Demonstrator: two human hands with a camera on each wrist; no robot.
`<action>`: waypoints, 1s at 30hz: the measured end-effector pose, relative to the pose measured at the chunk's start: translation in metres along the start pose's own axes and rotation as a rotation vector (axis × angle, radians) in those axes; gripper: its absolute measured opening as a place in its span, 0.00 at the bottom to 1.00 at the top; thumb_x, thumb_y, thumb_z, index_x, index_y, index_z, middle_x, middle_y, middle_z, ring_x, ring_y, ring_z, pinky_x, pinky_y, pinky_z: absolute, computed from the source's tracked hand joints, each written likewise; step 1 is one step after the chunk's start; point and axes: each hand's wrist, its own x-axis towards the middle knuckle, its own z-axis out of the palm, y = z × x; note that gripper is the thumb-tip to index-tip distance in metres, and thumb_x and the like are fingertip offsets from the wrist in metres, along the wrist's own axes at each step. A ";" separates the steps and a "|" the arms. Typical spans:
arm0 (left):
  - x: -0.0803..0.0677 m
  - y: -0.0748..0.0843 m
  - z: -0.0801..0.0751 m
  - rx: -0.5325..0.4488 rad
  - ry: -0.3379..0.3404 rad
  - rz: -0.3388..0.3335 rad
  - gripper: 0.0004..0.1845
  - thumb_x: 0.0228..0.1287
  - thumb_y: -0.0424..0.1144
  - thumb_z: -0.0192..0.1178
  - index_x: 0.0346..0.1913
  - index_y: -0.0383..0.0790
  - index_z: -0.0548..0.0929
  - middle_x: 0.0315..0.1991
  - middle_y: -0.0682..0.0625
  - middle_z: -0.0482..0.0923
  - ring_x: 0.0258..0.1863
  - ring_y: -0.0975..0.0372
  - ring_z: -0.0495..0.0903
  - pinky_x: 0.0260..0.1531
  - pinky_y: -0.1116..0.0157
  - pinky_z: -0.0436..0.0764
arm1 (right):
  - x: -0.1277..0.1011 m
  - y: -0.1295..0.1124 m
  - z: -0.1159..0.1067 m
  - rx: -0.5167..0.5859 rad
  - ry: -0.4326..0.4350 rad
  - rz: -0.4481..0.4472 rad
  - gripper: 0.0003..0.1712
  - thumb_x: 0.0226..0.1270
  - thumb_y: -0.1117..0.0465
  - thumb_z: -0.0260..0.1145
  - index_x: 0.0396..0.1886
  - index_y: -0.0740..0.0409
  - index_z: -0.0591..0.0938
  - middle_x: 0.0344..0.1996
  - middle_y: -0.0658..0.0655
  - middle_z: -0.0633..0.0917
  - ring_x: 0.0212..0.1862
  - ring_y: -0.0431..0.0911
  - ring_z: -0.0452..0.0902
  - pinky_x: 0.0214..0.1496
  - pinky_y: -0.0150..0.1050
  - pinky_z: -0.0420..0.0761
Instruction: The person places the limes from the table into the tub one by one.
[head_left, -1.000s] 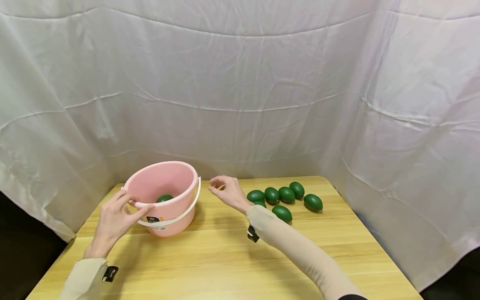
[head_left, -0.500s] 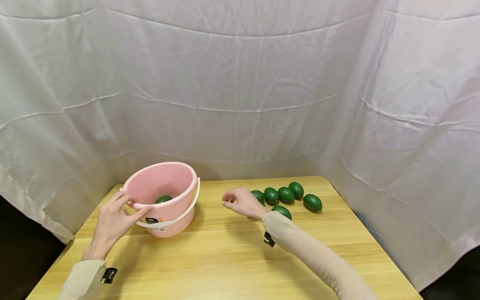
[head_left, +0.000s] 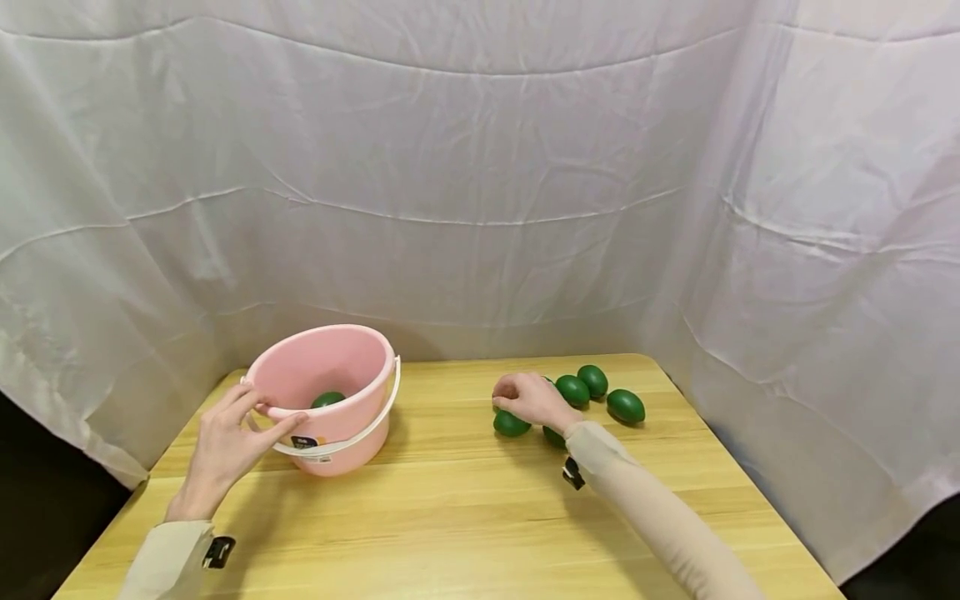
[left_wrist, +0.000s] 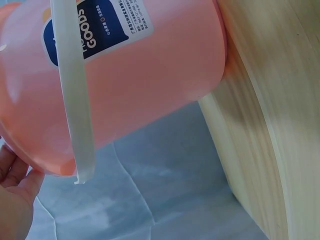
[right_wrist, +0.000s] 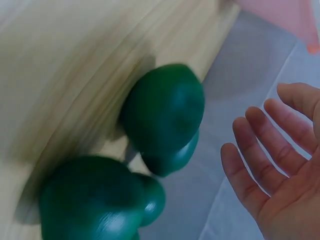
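White wrinkled cloth (head_left: 480, 167) hangs as a backdrop behind and to both sides of the light wooden counter (head_left: 450, 517). A pink plastic bucket (head_left: 330, 367) with a white bail handle (head_left: 360, 429) stands on the counter's left half; a printed label sits on its near wall, and one green egg-shaped object (head_left: 327, 399) lies inside. Left hand (head_left: 228, 437) rests on the bucket's near rim, thumb along the rim's outer edge and fingers curved over it; the left wrist view shows only the edge of the palm against the bucket's rim. Right hand (head_left: 529, 398) is over the cluster of green eggs on the counter's right half, well apart from the bucket. In the right wrist view the fingers (right_wrist: 250, 150) are spread and only slightly bent, the palm facing the eggs, with nothing held. One egg (head_left: 511, 423) lies just under the knuckles; contact cannot be determined. Three more eggs (head_left: 592, 387) lie exposed beyond the hand, another is partly hidden below the wrist.
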 end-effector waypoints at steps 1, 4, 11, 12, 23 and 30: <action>0.000 0.000 0.000 -0.003 0.002 0.001 0.20 0.31 0.34 0.82 0.30 0.42 0.82 0.32 0.52 0.77 0.25 0.68 0.71 0.22 0.77 0.72 | -0.001 0.004 -0.001 0.007 0.000 0.010 0.08 0.69 0.52 0.65 0.42 0.48 0.86 0.39 0.46 0.87 0.43 0.41 0.83 0.48 0.43 0.81; 0.000 0.000 0.000 -0.011 0.003 0.005 0.20 0.31 0.34 0.82 0.29 0.43 0.81 0.31 0.52 0.77 0.27 0.68 0.71 0.22 0.78 0.73 | -0.006 0.015 -0.005 0.034 0.008 0.037 0.10 0.69 0.52 0.66 0.43 0.50 0.86 0.40 0.47 0.87 0.45 0.43 0.83 0.50 0.45 0.81; 0.000 0.000 -0.001 -0.011 -0.006 0.001 0.20 0.32 0.34 0.82 0.30 0.42 0.81 0.32 0.52 0.77 0.28 0.68 0.72 0.22 0.78 0.73 | -0.017 0.038 -0.014 0.111 0.086 0.094 0.11 0.68 0.56 0.65 0.45 0.55 0.86 0.40 0.50 0.87 0.43 0.44 0.83 0.48 0.46 0.81; 0.000 0.000 -0.001 -0.012 -0.006 0.001 0.20 0.32 0.34 0.82 0.30 0.42 0.81 0.32 0.52 0.77 0.28 0.69 0.71 0.21 0.78 0.73 | -0.018 0.041 -0.015 0.124 0.104 0.110 0.11 0.69 0.56 0.65 0.46 0.54 0.86 0.41 0.50 0.87 0.43 0.45 0.83 0.48 0.46 0.81; 0.000 0.001 0.003 0.003 -0.005 -0.015 0.21 0.31 0.36 0.83 0.29 0.41 0.81 0.31 0.53 0.76 0.27 0.66 0.71 0.22 0.78 0.72 | -0.038 0.074 -0.034 0.210 0.325 0.346 0.18 0.69 0.53 0.63 0.54 0.55 0.82 0.51 0.59 0.85 0.52 0.54 0.80 0.55 0.51 0.78; 0.002 0.001 0.003 0.004 -0.003 -0.007 0.20 0.32 0.36 0.82 0.29 0.41 0.80 0.32 0.52 0.77 0.27 0.66 0.69 0.23 0.77 0.70 | -0.052 0.101 -0.044 0.328 0.533 0.465 0.18 0.68 0.54 0.64 0.53 0.57 0.82 0.49 0.61 0.85 0.52 0.55 0.80 0.56 0.50 0.76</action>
